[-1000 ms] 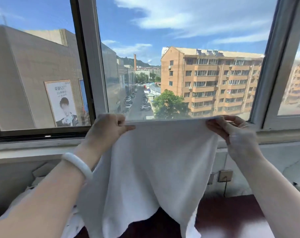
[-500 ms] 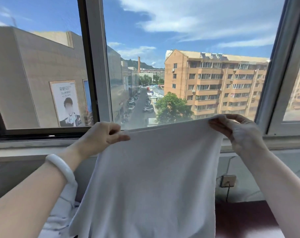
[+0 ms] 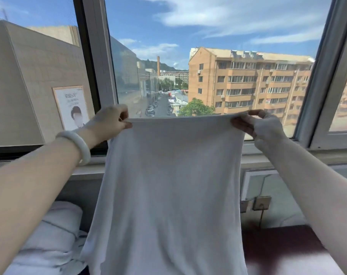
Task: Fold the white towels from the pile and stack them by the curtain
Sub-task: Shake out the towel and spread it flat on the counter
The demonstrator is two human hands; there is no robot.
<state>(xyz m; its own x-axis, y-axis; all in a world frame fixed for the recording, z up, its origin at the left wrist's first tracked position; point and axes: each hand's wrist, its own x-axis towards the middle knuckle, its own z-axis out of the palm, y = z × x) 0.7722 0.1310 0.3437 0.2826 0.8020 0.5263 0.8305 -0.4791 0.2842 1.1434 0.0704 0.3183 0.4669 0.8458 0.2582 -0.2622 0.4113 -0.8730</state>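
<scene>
**Raised and level: the towel (image 3: 168,195) now hangs square over the window sill (image 3: 287,155)**

Since half a second ago my left hand (image 3: 109,122) has come up, so the top edge now runs taut and level above the window sill. Each hand pinches one top corner between thumb and fingers, the right hand (image 3: 262,128) matching the left. The cloth drops straight past the sill, with its hem out of view. I judge the thin corner pinches the risk: one slip drops that side and skews the fold. I see no curtain from here.
</scene>
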